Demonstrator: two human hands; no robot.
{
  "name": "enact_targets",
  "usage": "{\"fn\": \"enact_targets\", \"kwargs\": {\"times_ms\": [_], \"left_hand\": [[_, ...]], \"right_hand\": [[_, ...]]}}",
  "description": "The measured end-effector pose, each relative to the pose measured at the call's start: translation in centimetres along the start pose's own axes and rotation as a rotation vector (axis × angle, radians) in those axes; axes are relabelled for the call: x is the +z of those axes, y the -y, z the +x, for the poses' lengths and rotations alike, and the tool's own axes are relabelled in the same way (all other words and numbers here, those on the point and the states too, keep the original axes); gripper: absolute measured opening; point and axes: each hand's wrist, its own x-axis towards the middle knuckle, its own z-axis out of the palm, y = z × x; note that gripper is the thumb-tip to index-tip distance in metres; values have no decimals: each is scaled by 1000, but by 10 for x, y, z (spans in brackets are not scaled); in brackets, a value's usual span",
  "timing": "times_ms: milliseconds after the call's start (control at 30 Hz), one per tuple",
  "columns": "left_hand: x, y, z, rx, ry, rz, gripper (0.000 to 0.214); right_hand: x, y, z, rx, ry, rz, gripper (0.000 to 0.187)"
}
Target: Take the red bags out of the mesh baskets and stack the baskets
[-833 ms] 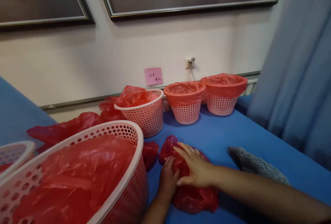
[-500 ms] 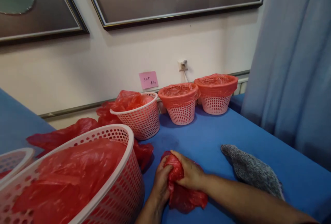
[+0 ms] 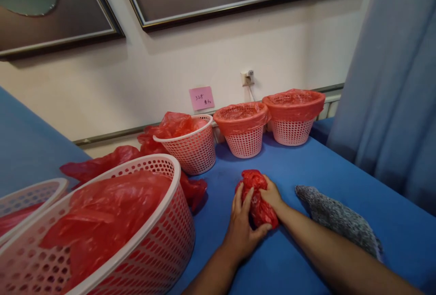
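Note:
A crumpled red plastic bag (image 3: 260, 202) is bunched into a compact wad on the blue surface, between both of my hands. My left hand (image 3: 241, 227) curves round its left and near side, with fingers spread over it and the thumb against its near end. Against its right side presses my right hand (image 3: 271, 195), its fingers partly hidden behind the bag. To the left stands a large pink perforated basket (image 3: 180, 222) holding loose red plastic bags (image 3: 119, 213). A grey speckled cloth (image 3: 337, 215) lies to the right of my right forearm.
Along the wall stand a pink basket (image 3: 199, 149) with red plastic spilling out and two baskets lined with red bags, a middle one (image 3: 243, 142) and a right one (image 3: 293, 129). Another basket (image 3: 51, 190) is at far left. A pink note (image 3: 201, 98) and a socket (image 3: 247, 78) are on the wall.
Both hands have moved forward and slightly right with the red bag. Its loose hanging part is now gathered into a tighter wad, and my left fingers have spread over it.

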Motion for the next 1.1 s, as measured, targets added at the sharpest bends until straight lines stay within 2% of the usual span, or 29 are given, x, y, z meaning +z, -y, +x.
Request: {"fn": "enact_targets", "kwargs": {"times_ms": [100,167,333,367,433,533,633,733,833,900,1000,1100], "left_hand": [[10,2,9,-102,41,-44,114],[15,9,16,-174,22,-63,116],[14,32,23,-191,-171,-198,102],[12,35,24,-197,-218,-249,95],[7,41,24,-251,-333,-389,80],[-3,45,26,-372,-523,-573,59],[-12,50,29,-438,-613,-661,41],[-16,54,29,-489,-631,-758,30],[-13,53,28,-528,-592,-857,29],[-9,49,26,-545,-546,-919,29],[-1,44,25,-556,-466,-992,31],[4,41,24,-557,-399,-1033,35]], "right_hand": [[2,4,-5,76,5,90,41],[4,12,-13,131,59,127,41],[5,28,-30,235,301,242,53],[5,28,-32,213,328,211,54],[5,24,-32,82,326,51,56],[3,12,-32,-160,229,-246,56],[-1,-2,-31,-188,143,-367,56],[-2,-10,-33,-68,172,-298,62],[3,-12,-38,21,280,-212,71],[8,-13,-43,6,313,-170,74],[11,-17,-47,-66,292,-98,82],[9,-23,-46,-45,258,-42,84]]}}
